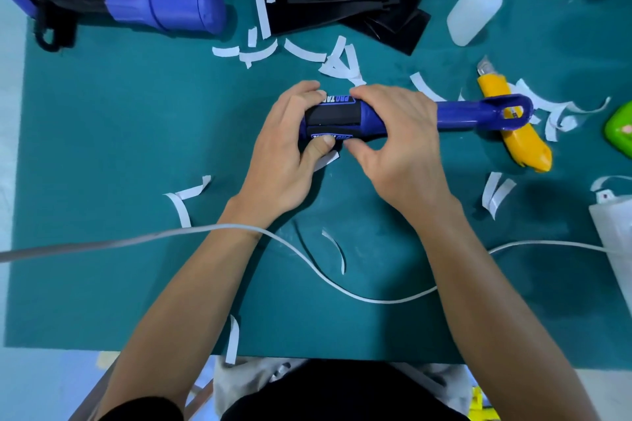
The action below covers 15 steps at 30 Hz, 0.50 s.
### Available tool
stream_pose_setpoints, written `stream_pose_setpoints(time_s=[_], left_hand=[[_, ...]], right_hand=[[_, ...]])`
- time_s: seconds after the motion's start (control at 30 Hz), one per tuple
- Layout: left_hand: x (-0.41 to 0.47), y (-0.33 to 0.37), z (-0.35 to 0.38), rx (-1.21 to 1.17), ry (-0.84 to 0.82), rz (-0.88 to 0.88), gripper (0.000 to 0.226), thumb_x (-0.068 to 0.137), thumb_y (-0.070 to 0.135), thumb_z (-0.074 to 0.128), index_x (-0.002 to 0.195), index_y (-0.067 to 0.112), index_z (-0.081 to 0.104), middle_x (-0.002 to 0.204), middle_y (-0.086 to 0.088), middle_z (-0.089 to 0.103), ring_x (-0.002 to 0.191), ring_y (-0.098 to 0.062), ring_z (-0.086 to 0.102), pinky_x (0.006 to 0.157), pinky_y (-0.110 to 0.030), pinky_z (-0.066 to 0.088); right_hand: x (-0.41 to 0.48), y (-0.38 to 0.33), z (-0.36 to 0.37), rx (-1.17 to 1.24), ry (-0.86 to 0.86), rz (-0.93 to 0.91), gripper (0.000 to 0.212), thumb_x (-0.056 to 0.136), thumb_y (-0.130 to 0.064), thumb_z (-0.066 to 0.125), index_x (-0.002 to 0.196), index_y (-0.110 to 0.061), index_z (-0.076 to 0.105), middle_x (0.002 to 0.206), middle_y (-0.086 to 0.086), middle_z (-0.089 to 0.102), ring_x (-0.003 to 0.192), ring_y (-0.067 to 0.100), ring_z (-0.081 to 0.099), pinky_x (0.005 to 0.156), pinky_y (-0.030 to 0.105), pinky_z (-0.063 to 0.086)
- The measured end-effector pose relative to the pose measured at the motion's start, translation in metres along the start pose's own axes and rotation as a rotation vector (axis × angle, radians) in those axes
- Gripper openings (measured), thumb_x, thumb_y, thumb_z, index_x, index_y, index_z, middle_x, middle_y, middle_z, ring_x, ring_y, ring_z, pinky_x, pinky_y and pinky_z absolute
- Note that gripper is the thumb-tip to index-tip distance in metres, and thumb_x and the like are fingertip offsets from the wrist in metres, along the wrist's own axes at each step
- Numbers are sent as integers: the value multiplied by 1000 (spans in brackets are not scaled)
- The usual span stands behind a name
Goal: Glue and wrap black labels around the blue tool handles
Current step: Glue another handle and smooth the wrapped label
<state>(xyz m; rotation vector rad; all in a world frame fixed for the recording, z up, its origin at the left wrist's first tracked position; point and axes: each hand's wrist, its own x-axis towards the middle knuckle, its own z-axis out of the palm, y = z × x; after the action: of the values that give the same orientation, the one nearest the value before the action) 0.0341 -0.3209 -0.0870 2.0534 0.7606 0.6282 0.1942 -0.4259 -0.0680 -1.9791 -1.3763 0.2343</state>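
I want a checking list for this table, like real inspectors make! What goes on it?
Surface: green mat.
Job's things: blue tool handle with a black label wrapped round it; spare black labels, more blue handles and a glue bottle at the far side.
Clutter: white paper strips scattered about; yellow utility knife partly hidden by the handle's looped end.
Hands: left hand and right hand both grip the handle.
Cables: white cable crosses the mat, over the left forearm.
Surroundings: green object and white object at the right edge, unclear what.
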Motion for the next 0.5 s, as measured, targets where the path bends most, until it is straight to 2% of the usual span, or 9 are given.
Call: stream_pose_setpoints(time_s=[0.07,0.23,0.5], left_hand=[[0,-1,0,-5,0,-5,39,100,22,68,136,14,53,148,1,47,133,1,45,97,-4,39],[1,-4,0,17,1,-24,39,102,22,66,137,12,52,150,-4,49,139,-6,46,109,-20,38],[0,2,3,-35,37,-26,40,103,20,64,139,10,49,149,-12,48,134,3,44,92,0,41]], right_hand=[[-1,2,2,13,0,7,50,80,-20,84,126,-9,68,122,0,69,111,26,59,105,37,35],[-2,5,5,4,-28,4,49,85,-24,81,129,-10,66,123,-1,68,111,26,55,105,32,30],[-3,9,6,6,-15,-22,47,90,-26,78,131,-7,65,125,1,67,111,26,55,106,33,30]])
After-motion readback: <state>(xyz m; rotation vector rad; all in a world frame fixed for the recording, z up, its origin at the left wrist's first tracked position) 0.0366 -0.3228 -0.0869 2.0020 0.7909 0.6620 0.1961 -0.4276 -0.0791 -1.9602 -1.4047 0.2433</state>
